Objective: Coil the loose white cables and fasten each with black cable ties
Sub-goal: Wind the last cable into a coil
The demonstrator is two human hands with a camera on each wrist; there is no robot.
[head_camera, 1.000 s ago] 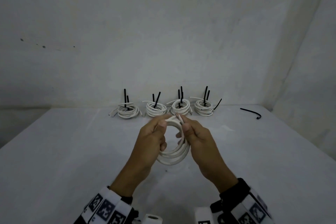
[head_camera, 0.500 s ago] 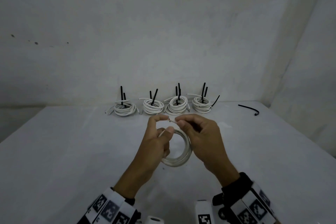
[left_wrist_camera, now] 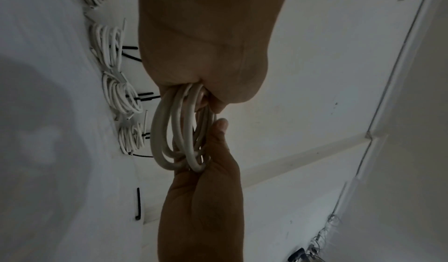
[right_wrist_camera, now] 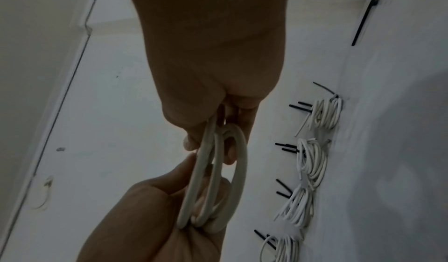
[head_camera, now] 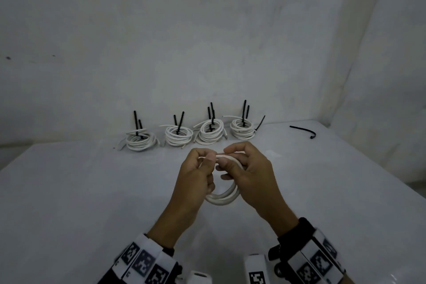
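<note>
A white cable coil [head_camera: 224, 197] [left_wrist_camera: 173, 132] [right_wrist_camera: 213, 178] hangs upright between both hands above the middle of the white table [head_camera: 69, 191]. My left hand [head_camera: 198, 170] grips its left side, thumb and forefinger pinching the top strands. My right hand [head_camera: 244, 168] grips the right side, fingers curled through the ring and pinching the top next to the left thumb. No tie is on this coil. A loose black cable tie [head_camera: 304, 130] [left_wrist_camera: 138, 204] [right_wrist_camera: 363, 21] lies at the far right of the table.
Several tied white coils [head_camera: 182, 135] with black tie tails sticking up stand in a row along the back wall [head_camera: 207, 41]. A second wall [head_camera: 391, 76] closes the right side. The table's left edge drops off at far left.
The coil has settled lower and more upright between the hands. Both hands have drawn closer at the top, thumbs now almost touching, pinching the cable's top strands.
</note>
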